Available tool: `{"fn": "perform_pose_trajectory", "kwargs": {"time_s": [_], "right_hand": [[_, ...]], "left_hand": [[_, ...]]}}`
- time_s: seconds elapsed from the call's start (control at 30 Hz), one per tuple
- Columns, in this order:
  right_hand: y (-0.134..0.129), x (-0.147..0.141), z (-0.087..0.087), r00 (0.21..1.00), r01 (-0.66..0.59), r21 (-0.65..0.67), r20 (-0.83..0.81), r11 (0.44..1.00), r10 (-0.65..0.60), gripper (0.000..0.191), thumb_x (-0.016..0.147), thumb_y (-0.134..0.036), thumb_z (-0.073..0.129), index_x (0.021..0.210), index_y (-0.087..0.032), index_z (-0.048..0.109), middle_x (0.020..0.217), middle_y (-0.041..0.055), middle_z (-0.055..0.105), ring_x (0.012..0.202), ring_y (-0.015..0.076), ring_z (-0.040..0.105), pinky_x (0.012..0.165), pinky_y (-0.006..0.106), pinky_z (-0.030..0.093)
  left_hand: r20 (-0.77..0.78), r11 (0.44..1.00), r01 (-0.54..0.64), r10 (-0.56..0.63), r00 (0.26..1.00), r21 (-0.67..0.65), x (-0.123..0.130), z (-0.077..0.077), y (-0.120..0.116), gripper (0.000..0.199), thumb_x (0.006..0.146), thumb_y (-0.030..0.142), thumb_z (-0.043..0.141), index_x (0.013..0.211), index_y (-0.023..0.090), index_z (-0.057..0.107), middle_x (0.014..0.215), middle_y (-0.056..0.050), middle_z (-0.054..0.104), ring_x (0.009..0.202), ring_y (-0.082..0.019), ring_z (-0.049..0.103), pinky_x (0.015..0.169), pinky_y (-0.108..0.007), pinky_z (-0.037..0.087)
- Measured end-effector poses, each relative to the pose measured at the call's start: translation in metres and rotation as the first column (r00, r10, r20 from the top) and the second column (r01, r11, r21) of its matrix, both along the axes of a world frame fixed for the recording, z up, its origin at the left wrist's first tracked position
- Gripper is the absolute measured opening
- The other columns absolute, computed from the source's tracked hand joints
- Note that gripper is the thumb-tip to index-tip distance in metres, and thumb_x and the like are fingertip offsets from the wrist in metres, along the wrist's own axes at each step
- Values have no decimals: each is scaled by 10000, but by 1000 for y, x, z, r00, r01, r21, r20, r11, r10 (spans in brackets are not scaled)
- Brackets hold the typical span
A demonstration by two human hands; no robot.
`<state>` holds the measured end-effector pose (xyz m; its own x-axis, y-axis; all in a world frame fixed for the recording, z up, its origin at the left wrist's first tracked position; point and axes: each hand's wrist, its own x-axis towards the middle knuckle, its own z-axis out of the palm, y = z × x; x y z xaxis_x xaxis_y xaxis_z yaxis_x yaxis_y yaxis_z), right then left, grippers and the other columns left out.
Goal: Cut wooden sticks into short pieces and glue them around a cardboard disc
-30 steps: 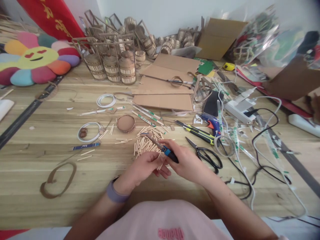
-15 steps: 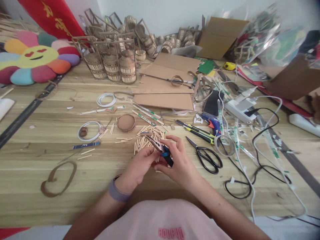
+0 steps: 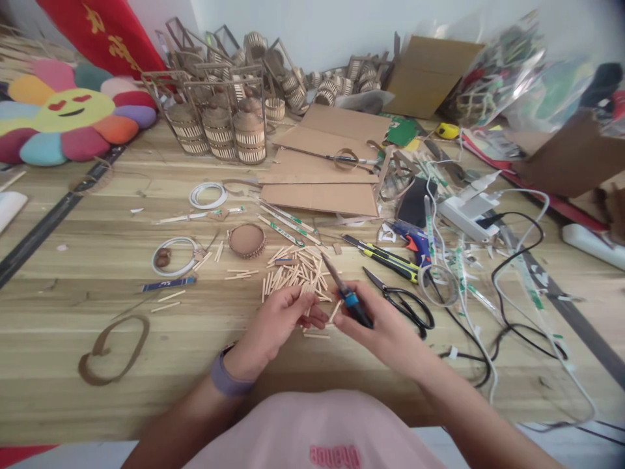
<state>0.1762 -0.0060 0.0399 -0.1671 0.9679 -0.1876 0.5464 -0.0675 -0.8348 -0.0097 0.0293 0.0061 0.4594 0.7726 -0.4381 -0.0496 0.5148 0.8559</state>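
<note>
Small wooden sticks are pinched in my left hand [image 3: 280, 319], at the near edge of a loose pile of sticks [image 3: 286, 277]. My right hand [image 3: 378, 326] is closed around blue-and-black pliers [image 3: 352, 303], whose jaws point up and away to the left. Between the thumb and a finger of that same hand sits one short stick [image 3: 334, 311]. A gap separates the two hands. Just behind the pile, to the left, stands a round brown cardboard cup [image 3: 247, 240] with a beaded rim.
Black scissors [image 3: 407, 306] lie right beside my right hand, with a yellow-black cutter [image 3: 383, 256] and a glue gun [image 3: 415, 241] behind. Cables and a power strip [image 3: 471, 212] are at right. Cardboard sheets [image 3: 319, 195] and lantern-like baskets [image 3: 219, 133] stand farther back.
My right hand has moved right, away from my left hand, taking the pliers along. A single stick now shows at its fingertips. My left hand has stayed nearly in place.
</note>
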Motion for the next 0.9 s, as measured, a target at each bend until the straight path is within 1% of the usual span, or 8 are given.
{"fn": "perform_pose_trajectory", "kwargs": {"time_s": [0.07, 0.13, 0.23, 0.3, 0.4, 0.53, 0.7, 0.9], "right_hand": [[-2, 17, 8, 997, -54, -174, -59, 983, 44, 240, 854, -411, 575, 970, -201, 582, 825, 14, 584, 757, 171, 549, 699, 291, 477], [-5, 30, 12, 990, -107, -309, -120, 945, 73, 232, 830, -417, 592, 898, -195, 598, 803, 6, 571, 756, 165, 534, 685, 276, 454], [-8, 37, 15, 976, -134, -480, -213, 867, 33, 223, 796, -391, 623, 891, -190, 609, 806, 7, 575, 760, 161, 538, 680, 275, 443], [-8, 34, 16, 965, -141, -541, -263, 829, -8, 215, 776, -374, 629, 873, -185, 603, 790, 7, 573, 746, 158, 541, 672, 276, 438], [-4, 23, 18, 957, -137, -571, -287, 809, -41, 219, 731, -371, 639, 838, -187, 588, 776, 7, 570, 749, 161, 541, 679, 282, 433], [3, 13, 19, 953, -149, -583, -301, 799, -42, 247, 690, -355, 644, 872, -198, 587, 786, 1, 569, 750, 159, 532, 677, 276, 433], [8, 8, 18, 931, -190, -573, -362, 797, -39, 174, 687, -326, 639, 803, -204, 593, 774, -3, 553, 723, 148, 516, 646, 256, 442], [8, 9, 14, 926, -197, -547, -377, 814, -30, 209, 692, -295, 649, 877, -200, 635, 788, -6, 561, 719, 140, 516, 640, 249, 455]], "left_hand": [[-33, 999, 11, -10, 999, 32, -1, 1, 0, 437, 783, 574, 642, 820, 140, 615, 732, -66, 724, 642, -178, 678, 608, -263, 461], [-48, 998, 33, -30, 998, 62, -2, 2, -1, 411, 807, 554, 617, 822, 143, 607, 727, -69, 730, 638, -181, 687, 607, -266, 464], [-55, 993, 89, -85, 995, 75, -1, 0, -3, 394, 828, 542, 590, 829, 148, 599, 714, -68, 734, 643, -184, 694, 614, -271, 472], [-49, 990, 121, -118, 992, 78, -1, 0, -5, 399, 832, 549, 581, 832, 150, 597, 716, -65, 734, 632, -178, 689, 613, -271, 475], [-47, 981, 170, -167, 985, 89, 0, 1, -6, 422, 830, 570, 576, 788, 150, 594, 707, -64, 725, 617, -167, 675, 615, -271, 474], [-42, 973, 215, -212, 976, 90, 1, 4, -6, 478, 809, 623, 577, 765, 148, 607, 681, -52, 706, 606, -158, 656, 614, -265, 472], [-19, 972, 221, -221, 975, 77, 1, 5, -6, 521, 778, 670, 586, 782, 150, 612, 679, -41, 694, 589, -148, 642, 603, -257, 467], [-1, 972, 225, -226, 974, 69, 1, 3, -7, 524, 775, 674, 586, 769, 151, 610, 660, -36, 679, 561, -140, 624, 585, -252, 458]]}}
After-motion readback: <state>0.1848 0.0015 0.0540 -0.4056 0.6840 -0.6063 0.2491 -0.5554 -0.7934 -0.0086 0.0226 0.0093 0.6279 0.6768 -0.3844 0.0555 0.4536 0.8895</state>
